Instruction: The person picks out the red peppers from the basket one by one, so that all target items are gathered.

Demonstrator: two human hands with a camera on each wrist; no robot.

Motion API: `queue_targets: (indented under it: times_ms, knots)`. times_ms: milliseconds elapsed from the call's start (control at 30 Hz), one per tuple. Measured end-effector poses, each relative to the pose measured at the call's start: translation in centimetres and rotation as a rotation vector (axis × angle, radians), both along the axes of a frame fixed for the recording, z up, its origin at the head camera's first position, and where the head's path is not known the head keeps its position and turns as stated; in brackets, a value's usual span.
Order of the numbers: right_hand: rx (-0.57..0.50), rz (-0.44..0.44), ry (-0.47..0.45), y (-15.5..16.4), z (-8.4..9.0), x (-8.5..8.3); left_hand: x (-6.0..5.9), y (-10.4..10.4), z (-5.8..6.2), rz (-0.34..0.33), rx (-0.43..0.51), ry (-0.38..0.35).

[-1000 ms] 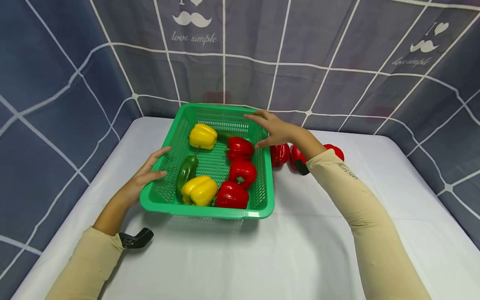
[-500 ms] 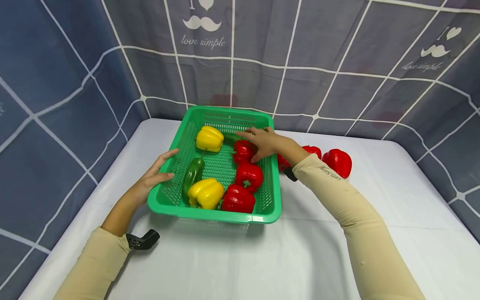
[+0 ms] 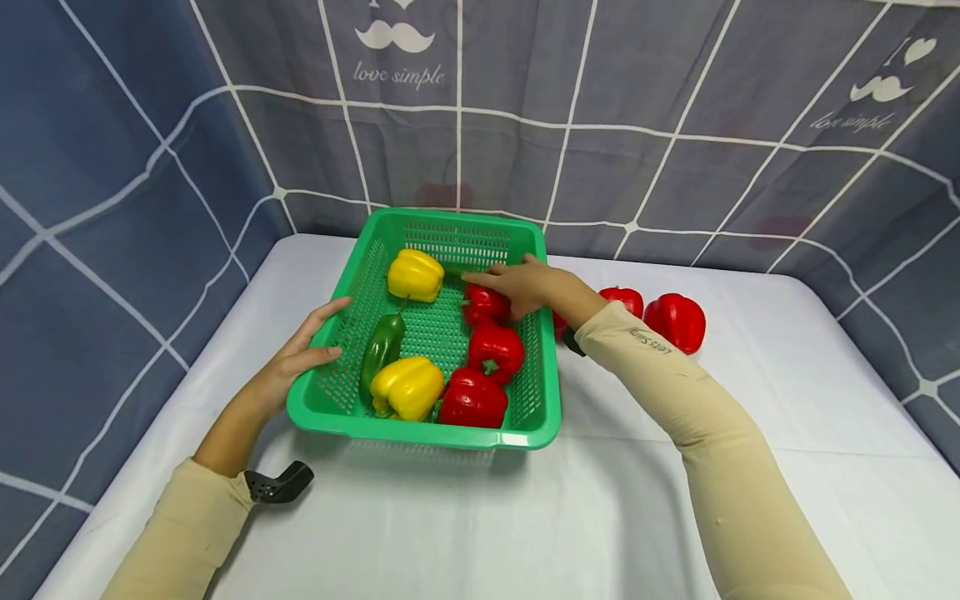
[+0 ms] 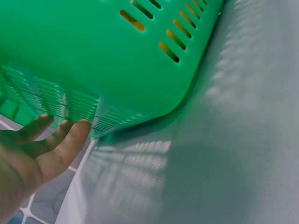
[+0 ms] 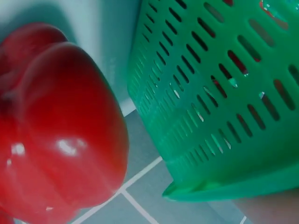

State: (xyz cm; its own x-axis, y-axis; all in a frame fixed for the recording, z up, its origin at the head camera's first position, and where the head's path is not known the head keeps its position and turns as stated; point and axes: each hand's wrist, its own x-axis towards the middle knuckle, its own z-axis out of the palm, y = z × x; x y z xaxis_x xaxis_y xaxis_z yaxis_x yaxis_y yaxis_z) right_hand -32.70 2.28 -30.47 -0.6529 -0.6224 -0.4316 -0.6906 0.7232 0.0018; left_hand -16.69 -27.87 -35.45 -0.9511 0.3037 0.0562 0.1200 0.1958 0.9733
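A green plastic basket (image 3: 423,429) on the white table holds red and yellow bell peppers and green chili peppers. My right hand (image 3: 528,287) reaches over its right rim and grips the farthest red bell pepper (image 3: 483,307), fingers across its top and thumb at its right side. In the right wrist view the basket wall (image 5: 210,107) hides those fingertips. My left hand (image 3: 288,358) stays at the basket's left side, its relaxed fingers (image 4: 70,142) right at the slotted outer wall. Nearer in the basket lie two more red bell peppers (image 3: 497,348), a yellow bell pepper (image 3: 408,389) and a green chili (image 3: 382,348).
Outside the basket to the right, red bell peppers (image 3: 677,322) lie on the white cloth (image 3: 600,500), one partly behind my right forearm. A second yellow bell pepper (image 3: 416,275) sits in the basket's far left. A grey checked curtain (image 3: 510,75) stands behind and at both sides.
My right hand has come down from above the basket's far right rim onto the red bell pepper inside and closed around it. The left hand keeps its place beside the basket.
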Motion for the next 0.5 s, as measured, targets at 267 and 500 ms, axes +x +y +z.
queue_targets:
  times_ms: [267, 500]
  knots:
    - [-0.084, 0.044, 0.025, -0.1, -0.9, -0.3, 0.0, 0.1, -0.1, -0.010, 0.008, -0.008]
    - [-0.216, 0.032, 0.035, -0.1, -1.3, -0.8, -0.1, 0.0, -0.1, 0.003, 0.014, -0.013]
